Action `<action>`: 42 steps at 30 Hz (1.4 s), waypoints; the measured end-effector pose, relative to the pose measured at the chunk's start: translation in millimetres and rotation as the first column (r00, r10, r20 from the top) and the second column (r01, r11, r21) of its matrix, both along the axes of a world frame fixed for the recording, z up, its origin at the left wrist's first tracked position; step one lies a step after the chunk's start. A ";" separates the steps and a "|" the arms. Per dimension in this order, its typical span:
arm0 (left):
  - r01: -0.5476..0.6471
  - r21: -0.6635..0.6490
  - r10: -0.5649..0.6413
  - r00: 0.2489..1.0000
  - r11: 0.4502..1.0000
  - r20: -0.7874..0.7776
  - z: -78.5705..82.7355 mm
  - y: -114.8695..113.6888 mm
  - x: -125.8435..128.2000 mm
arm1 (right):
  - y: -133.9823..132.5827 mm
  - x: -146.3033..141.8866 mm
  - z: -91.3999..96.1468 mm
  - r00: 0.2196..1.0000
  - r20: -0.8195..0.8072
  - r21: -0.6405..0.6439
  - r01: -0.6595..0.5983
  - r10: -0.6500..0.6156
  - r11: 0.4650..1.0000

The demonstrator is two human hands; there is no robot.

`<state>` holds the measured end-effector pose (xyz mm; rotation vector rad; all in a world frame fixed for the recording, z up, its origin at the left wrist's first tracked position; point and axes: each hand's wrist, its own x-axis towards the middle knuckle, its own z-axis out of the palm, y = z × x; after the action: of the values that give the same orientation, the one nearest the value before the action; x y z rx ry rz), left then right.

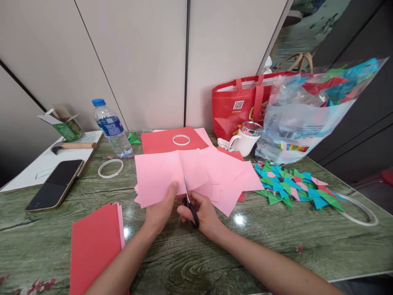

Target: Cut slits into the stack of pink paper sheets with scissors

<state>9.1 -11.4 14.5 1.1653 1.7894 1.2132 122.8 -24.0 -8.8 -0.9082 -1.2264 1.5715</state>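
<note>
My left hand (161, 211) pinches the near edge of a stack of pink paper sheets (156, 176), thumb on top. My right hand (201, 213) grips black-handled scissors (190, 207), whose blades point away from me and sit in a cut running up the middle of the pink paper. The pink sheets are lifted slightly off the green wood-grain table (215, 254). More pink paper spreads out to the right of the cut.
A red paper stack (95, 246) lies near left, a phone (55, 184) and water bottle (112, 129) far left. A red sheet with a tape ring (181, 139), white mug (245, 139), red bag (239, 108), plastic packet (307, 110) and folded paper triangles (294, 186) are behind and right.
</note>
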 end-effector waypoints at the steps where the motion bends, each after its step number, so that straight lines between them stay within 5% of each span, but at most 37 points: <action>1: 0.007 0.003 -0.007 1.000 1.000 -0.003 0.9 -0.4 0.3 | 0.1 0.1 0.1 1.000 0.002 -0.002 0.002 -0.002 1.000; 42: 0.032 0.092 -0.034 0.999 0.995 0.022 -8.2 -0.2 1.0 | 1.2 1.6 0.6 0.999 0.029 -0.029 0.028 -0.027 0.999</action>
<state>10.1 -11.6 6.3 1.2220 1.7057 1.2957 124.4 -22.8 -8.3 -0.9657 -1.2091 1.5631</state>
